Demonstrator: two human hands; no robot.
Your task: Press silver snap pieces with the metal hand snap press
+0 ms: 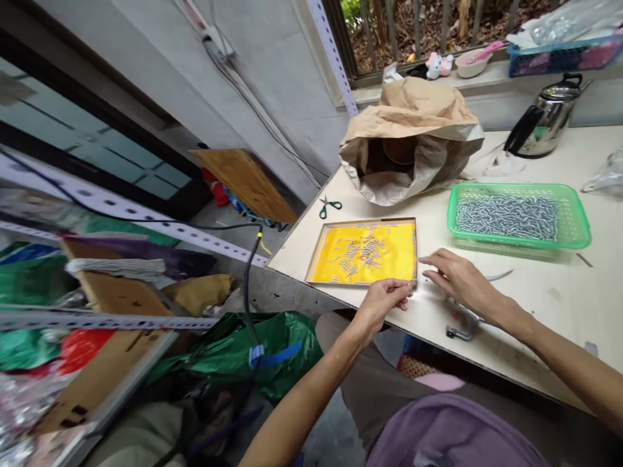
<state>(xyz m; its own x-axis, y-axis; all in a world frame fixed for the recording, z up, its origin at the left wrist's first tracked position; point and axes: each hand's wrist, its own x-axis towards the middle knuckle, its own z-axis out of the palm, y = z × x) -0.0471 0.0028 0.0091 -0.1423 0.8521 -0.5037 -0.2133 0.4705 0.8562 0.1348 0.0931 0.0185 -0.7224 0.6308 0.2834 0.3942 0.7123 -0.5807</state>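
My left hand [384, 301] is at the table's front edge, by the near right corner of a shallow tray [315, 258] lined in yellow. Its fingers are pinched together around something too small to make out. Small silvery metal pins [370, 249] lie scattered on the yellow lining. Just to the right, my right hand [455, 277] hovers over the tabletop with thumb and forefinger apart, and nothing shows between them. Below that hand, a metal clamp-like fixture [460, 333] sits at the table edge, partly hidden by the wrist.
A green basket [518, 245] full of similar metal pieces stands behind my right hand. Farther back are a brown paper bag [413, 117] and a steel kettle [548, 126]. Green-handled scissors [329, 207] lie beyond the tray. Shelving with bags [39, 279] fills the left.
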